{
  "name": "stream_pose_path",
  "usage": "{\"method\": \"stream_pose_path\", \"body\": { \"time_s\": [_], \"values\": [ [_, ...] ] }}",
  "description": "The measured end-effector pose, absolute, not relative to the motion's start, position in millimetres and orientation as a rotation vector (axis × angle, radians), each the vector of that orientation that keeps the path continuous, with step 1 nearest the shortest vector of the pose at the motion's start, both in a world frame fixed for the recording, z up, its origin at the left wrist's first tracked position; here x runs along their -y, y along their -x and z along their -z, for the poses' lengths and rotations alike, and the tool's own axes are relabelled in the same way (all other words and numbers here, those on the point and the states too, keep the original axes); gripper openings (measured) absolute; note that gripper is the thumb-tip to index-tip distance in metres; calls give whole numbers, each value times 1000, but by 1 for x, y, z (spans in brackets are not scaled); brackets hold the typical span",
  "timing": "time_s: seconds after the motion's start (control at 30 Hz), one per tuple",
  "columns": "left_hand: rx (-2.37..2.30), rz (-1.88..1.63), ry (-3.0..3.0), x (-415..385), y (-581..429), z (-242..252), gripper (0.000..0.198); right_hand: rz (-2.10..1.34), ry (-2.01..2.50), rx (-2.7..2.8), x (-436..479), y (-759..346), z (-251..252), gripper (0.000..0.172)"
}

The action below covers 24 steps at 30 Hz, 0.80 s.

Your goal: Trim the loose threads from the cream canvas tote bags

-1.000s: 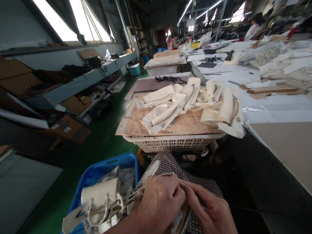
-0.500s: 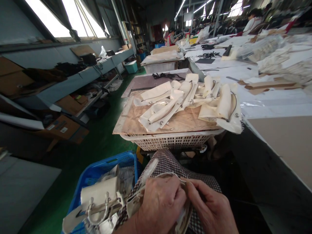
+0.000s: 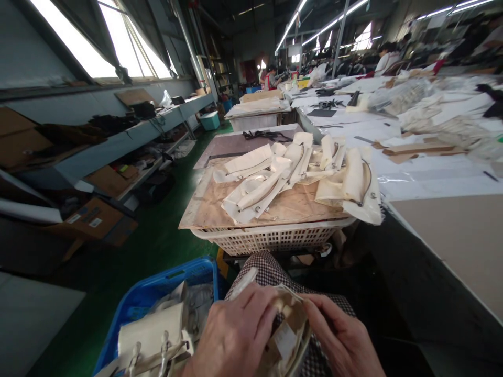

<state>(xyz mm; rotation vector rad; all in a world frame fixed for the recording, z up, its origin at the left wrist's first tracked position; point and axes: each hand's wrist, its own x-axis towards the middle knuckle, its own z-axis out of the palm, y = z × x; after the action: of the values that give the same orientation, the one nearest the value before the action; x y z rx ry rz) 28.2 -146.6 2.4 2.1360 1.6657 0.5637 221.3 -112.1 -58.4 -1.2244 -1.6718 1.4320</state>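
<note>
One bag (image 3: 288, 322) | left hand (image 3: 236, 340) grip: clamped on it | right hand (image 3: 346, 340) grip: likewise | one blue crate (image 3: 157, 285)

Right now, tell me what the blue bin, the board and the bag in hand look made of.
Blue bin: moulded plastic, glossy, slotted wall.
Board: plywood, matt, grain and stains showing.
Bag: cream leather or imitation, smooth rim, duller tan lining.

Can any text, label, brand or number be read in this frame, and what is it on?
No text can be read.
White tag inside the bag, held by the left hand and right hand: too blurred.
White stickers on the cardboard box at left: too small.
</note>
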Motion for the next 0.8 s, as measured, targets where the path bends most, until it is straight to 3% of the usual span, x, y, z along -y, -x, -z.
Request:
{"method": "stream_pose_path", "body": {
  "time_s": [0.13, 0.53, 0.8],
  "values": [
    [-1542, -691, -2359, 135, -19, -8, 17, -1433, 1224, 1666, 114, -219, 56, 34],
    [-1470, -534, -2272, 118, -14, 5, 12, -1204, 1204, 1832, 122, -216, 52, 29],
    [-1547, -300, -2105, 114, -16, -3, 8, -496, 1122, 2058, 116, -212, 60, 23]
  ]
}}
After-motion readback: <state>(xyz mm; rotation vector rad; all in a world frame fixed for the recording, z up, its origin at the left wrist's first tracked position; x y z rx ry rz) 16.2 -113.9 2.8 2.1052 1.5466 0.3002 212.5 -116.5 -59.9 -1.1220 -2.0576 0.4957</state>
